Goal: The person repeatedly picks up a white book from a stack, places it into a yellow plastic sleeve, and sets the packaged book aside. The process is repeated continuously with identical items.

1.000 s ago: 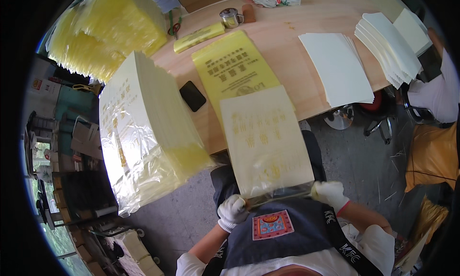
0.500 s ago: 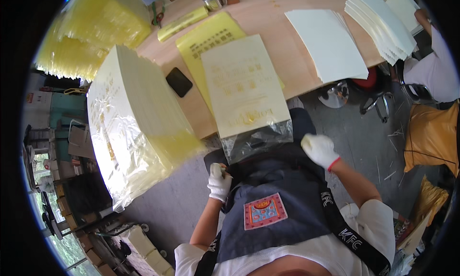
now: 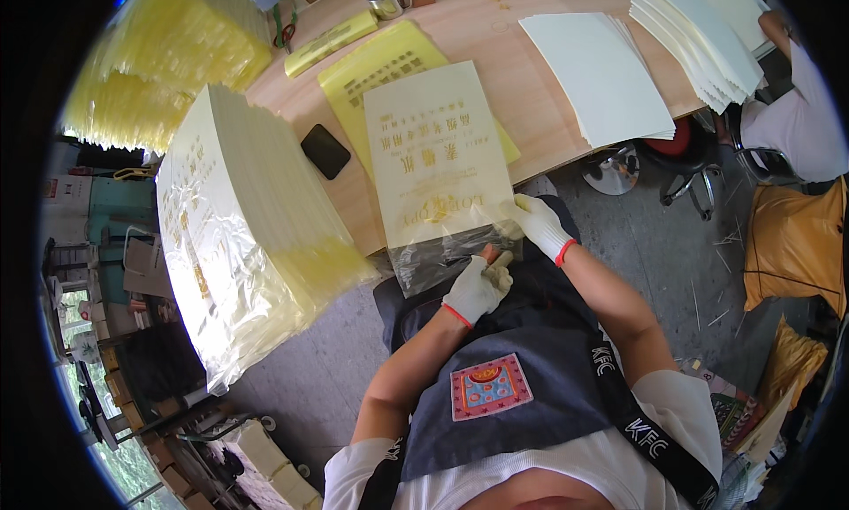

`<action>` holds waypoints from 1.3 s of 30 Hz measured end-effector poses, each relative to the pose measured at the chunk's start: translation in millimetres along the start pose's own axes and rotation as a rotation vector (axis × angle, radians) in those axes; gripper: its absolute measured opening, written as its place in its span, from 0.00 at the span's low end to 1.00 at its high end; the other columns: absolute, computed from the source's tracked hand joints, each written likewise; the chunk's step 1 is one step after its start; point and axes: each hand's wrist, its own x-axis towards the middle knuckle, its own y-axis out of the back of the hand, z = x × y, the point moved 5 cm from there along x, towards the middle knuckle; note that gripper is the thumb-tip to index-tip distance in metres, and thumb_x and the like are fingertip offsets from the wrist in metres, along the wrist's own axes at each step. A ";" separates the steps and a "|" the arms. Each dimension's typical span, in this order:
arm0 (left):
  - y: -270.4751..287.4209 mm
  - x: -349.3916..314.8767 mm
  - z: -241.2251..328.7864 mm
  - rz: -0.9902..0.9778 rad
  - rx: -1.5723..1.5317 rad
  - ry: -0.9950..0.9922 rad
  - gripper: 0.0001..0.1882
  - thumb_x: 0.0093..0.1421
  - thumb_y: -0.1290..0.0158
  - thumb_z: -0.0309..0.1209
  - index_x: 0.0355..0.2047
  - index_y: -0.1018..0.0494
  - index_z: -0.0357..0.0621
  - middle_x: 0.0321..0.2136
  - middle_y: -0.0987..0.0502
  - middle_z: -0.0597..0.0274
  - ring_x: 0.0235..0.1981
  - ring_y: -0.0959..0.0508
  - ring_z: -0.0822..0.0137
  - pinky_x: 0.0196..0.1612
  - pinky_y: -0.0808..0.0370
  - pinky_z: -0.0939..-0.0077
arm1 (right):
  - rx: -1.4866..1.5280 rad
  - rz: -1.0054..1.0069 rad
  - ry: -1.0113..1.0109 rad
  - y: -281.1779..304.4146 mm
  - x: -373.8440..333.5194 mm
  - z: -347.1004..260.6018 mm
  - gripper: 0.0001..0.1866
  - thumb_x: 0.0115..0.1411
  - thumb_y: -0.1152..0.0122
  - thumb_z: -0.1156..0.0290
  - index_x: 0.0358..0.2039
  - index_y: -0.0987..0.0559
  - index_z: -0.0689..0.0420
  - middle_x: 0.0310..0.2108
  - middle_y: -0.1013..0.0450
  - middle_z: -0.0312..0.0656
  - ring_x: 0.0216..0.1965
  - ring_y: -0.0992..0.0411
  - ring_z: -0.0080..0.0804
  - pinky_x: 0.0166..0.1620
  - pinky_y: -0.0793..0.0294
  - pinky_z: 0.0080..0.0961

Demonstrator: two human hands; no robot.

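A pale paper pack with gold print (image 3: pixel 438 147) lies in a clear plastic bag (image 3: pixel 424 267), whose loose end hangs over the table's near edge toward my lap. My left hand (image 3: pixel 478 289), in a white glove, is closed with its fingertips at the right side of that loose end; a bare fingertip shows. My right hand (image 3: pixel 541 225), gloved too, closes on the bag at the pack's near right corner. Under the pack lies a yellow printed sheet (image 3: pixel 354 85).
Left of the pack stand a tall stack of bagged packs (image 3: pixel 239 209) and a black phone (image 3: pixel 325 152). Yellow bags (image 3: pixel 177 50) pile up behind them. White paper stacks (image 3: pixel 597 81) lie to the right, near another person's arm (image 3: pixel 796 112). A metal cup (image 3: pixel 385 1) stands at the back.
Both hands have come in from either side to the bag's loose end. My left hand moved right and up, my right hand left and up. The pack's print shows more clearly.
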 end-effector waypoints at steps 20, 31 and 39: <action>-61.6 -61.9 5.6 -0.365 0.850 -0.417 0.09 0.62 0.46 0.38 0.33 0.34 0.50 0.19 0.26 0.65 0.11 0.37 0.77 0.15 0.41 0.80 | 0.006 0.070 0.146 -7.6 3.3 3.2 0.19 0.63 0.46 0.57 0.43 0.22 0.59 0.34 0.21 0.40 0.34 0.24 0.25 0.38 0.27 0.22; 99.7 -74.9 145.8 0.578 1.072 -1.225 0.17 0.62 0.44 0.44 0.38 0.30 0.43 0.27 0.29 0.64 0.24 0.29 0.75 0.22 0.31 0.80 | -0.264 -0.309 -0.329 107.8 -77.3 63.9 0.12 0.60 0.41 0.63 0.39 0.20 0.57 0.26 0.23 0.40 0.19 0.29 0.24 0.23 0.29 0.21; -82.6 -140.7 121.7 0.215 1.463 -1.599 0.11 0.63 0.48 0.34 0.30 0.28 0.37 0.24 0.26 0.54 0.27 0.25 0.59 0.32 0.29 0.69 | 0.339 -0.168 0.003 34.2 46.9 74.1 0.19 0.66 0.46 0.63 0.53 0.28 0.59 0.42 0.24 0.39 0.34 0.25 0.26 0.37 0.25 0.24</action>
